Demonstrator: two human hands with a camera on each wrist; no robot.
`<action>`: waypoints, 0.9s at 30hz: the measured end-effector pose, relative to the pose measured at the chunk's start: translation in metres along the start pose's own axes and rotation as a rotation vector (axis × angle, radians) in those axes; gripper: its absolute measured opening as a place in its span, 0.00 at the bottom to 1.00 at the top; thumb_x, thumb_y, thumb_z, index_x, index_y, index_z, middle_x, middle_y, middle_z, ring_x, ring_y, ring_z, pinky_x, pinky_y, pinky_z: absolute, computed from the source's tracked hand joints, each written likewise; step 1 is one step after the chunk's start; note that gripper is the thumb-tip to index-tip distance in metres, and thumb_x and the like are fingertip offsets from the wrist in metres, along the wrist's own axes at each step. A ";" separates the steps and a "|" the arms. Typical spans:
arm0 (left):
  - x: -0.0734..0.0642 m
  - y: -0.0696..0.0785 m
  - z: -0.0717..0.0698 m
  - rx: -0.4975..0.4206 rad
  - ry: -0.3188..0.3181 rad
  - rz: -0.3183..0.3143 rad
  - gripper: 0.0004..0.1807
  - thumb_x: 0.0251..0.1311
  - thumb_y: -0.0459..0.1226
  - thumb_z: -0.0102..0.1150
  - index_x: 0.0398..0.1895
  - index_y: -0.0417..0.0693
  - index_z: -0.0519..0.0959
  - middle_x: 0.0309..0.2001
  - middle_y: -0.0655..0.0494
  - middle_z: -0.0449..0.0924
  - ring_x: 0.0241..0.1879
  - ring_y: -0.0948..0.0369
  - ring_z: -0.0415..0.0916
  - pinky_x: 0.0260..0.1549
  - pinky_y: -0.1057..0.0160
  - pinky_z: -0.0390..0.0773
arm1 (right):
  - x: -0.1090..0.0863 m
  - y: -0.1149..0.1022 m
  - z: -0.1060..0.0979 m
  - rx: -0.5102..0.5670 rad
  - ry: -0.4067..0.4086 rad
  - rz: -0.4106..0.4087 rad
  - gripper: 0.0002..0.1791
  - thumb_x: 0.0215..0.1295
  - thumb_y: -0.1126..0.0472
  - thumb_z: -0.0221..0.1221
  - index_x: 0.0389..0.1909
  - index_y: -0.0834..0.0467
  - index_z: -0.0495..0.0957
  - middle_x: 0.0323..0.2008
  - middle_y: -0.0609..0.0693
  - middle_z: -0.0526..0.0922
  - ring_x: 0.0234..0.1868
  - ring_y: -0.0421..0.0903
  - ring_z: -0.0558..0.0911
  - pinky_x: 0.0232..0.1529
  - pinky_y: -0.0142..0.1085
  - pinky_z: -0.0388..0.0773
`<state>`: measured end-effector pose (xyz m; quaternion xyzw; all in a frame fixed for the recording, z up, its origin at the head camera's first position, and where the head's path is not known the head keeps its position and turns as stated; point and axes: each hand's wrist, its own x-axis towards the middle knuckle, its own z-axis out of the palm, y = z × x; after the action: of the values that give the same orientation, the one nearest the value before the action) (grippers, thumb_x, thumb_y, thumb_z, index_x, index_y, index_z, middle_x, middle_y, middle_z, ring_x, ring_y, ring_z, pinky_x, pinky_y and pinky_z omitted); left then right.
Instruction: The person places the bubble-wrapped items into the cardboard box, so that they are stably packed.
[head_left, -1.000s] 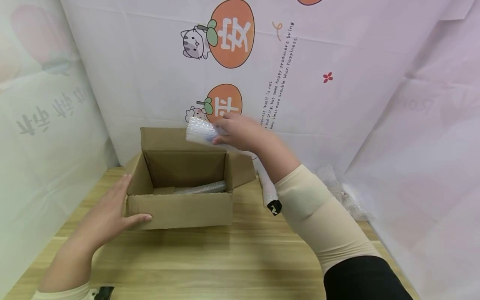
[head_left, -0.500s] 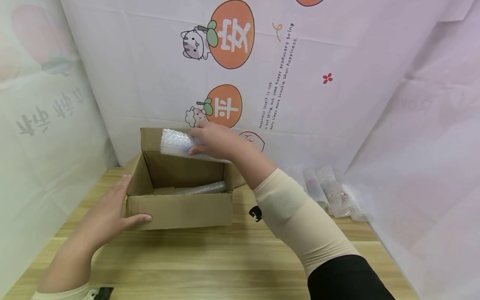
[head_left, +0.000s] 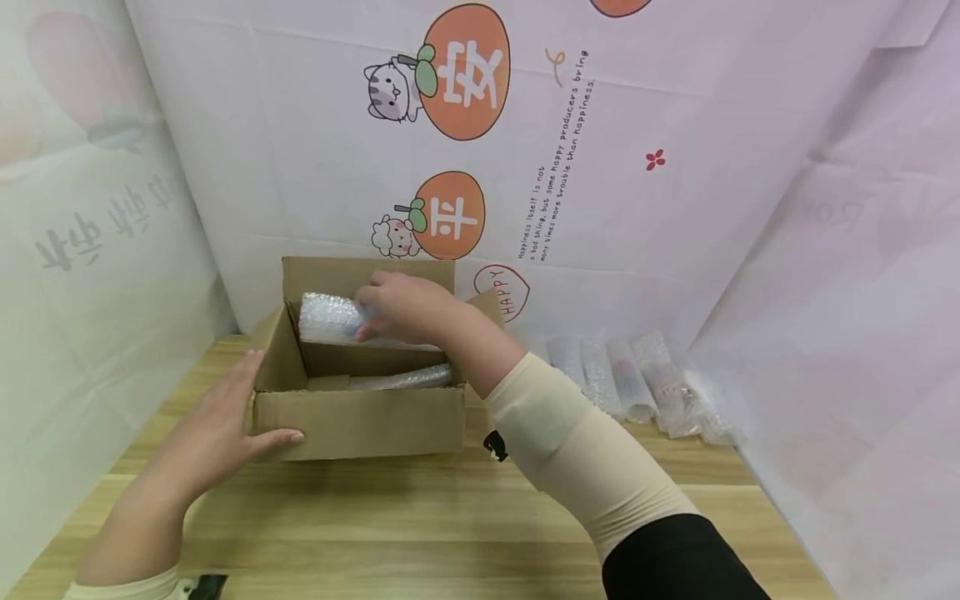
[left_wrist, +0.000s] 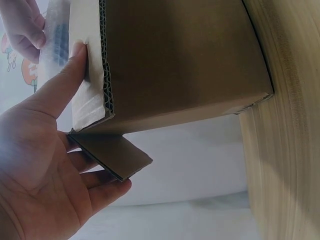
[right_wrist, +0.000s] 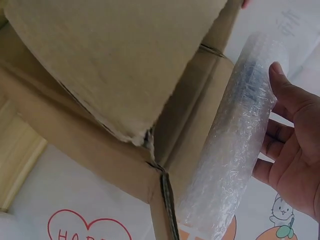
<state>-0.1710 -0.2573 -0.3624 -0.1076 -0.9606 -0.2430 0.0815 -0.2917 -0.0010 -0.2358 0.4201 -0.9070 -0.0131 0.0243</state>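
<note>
An uncapped cardboard box (head_left: pixel 360 425) stands on the table with its flaps folded out. My left hand (head_left: pixel 213 429) holds its near left corner. In the left wrist view the thumb lies on one flap (left_wrist: pixel 90 95) and the fingers are behind the side flap (left_wrist: pixel 117 152). Over the box's mouth, near the back wall, my right hand (head_left: pixel 408 308) grips a long bubble-wrapped package (head_left: pixel 326 318). In the right wrist view that package (right_wrist: pixel 225 145) shows a dark item blurred through the wrap. A second bubble-wrapped package (head_left: pixel 408 378) lies inside the box.
Several bubble-wrapped packages (head_left: pixel 626 379) lie in a row on the wooden table (head_left: pixel 420 525), right of the box. A small black item (head_left: pixel 495 445) is partly hidden by my right arm. Printed white cloth (head_left: pixel 600 208) hangs behind and at both sides.
My right hand has carried the wrapped package left and down, from above the box's right back flap to over its mouth. The left hand has stayed at the corner.
</note>
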 end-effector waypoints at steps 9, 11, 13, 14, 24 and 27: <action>-0.001 -0.001 0.000 0.001 0.012 0.007 0.70 0.47 0.69 0.63 0.79 0.45 0.32 0.77 0.34 0.35 0.72 0.29 0.43 0.63 0.26 0.52 | 0.002 -0.008 0.020 -0.054 -0.022 -0.028 0.23 0.63 0.37 0.59 0.51 0.48 0.78 0.46 0.44 0.75 0.46 0.40 0.77 0.48 0.35 0.79; -0.001 -0.001 0.001 0.000 0.010 0.006 0.70 0.48 0.69 0.63 0.79 0.45 0.32 0.77 0.34 0.35 0.72 0.29 0.43 0.63 0.25 0.52 | 0.003 -0.010 0.023 -0.062 -0.023 -0.032 0.22 0.63 0.37 0.59 0.50 0.47 0.78 0.44 0.44 0.74 0.45 0.40 0.76 0.46 0.35 0.79; -0.001 -0.001 0.001 -0.004 0.009 0.005 0.70 0.48 0.69 0.62 0.79 0.46 0.31 0.78 0.34 0.34 0.72 0.30 0.42 0.63 0.25 0.51 | 0.004 -0.013 0.025 -0.061 -0.027 -0.036 0.22 0.63 0.37 0.58 0.49 0.47 0.78 0.42 0.43 0.73 0.43 0.40 0.75 0.44 0.35 0.78; -0.001 -0.001 0.000 -0.004 0.008 0.004 0.70 0.48 0.69 0.62 0.79 0.46 0.31 0.78 0.34 0.34 0.72 0.30 0.42 0.63 0.25 0.51 | 0.004 -0.014 0.026 -0.057 -0.033 -0.037 0.21 0.64 0.37 0.58 0.48 0.47 0.78 0.41 0.43 0.73 0.43 0.40 0.75 0.44 0.35 0.78; -0.002 0.000 0.000 -0.008 0.012 0.006 0.70 0.48 0.69 0.63 0.79 0.45 0.32 0.78 0.35 0.34 0.72 0.30 0.42 0.63 0.25 0.51 | 0.007 -0.024 0.036 -0.027 -0.086 -0.035 0.23 0.64 0.37 0.57 0.51 0.47 0.77 0.41 0.42 0.73 0.41 0.38 0.74 0.41 0.32 0.77; -0.002 0.000 0.000 -0.009 0.010 0.005 0.70 0.48 0.69 0.63 0.79 0.46 0.32 0.78 0.35 0.34 0.72 0.30 0.42 0.63 0.25 0.52 | 0.007 -0.026 0.039 -0.036 -0.096 -0.042 0.25 0.65 0.36 0.57 0.54 0.47 0.77 0.43 0.42 0.74 0.43 0.38 0.75 0.44 0.32 0.78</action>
<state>-0.1696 -0.2579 -0.3630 -0.1090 -0.9588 -0.2475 0.0864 -0.2786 -0.0227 -0.2755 0.4376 -0.8977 -0.0500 -0.0118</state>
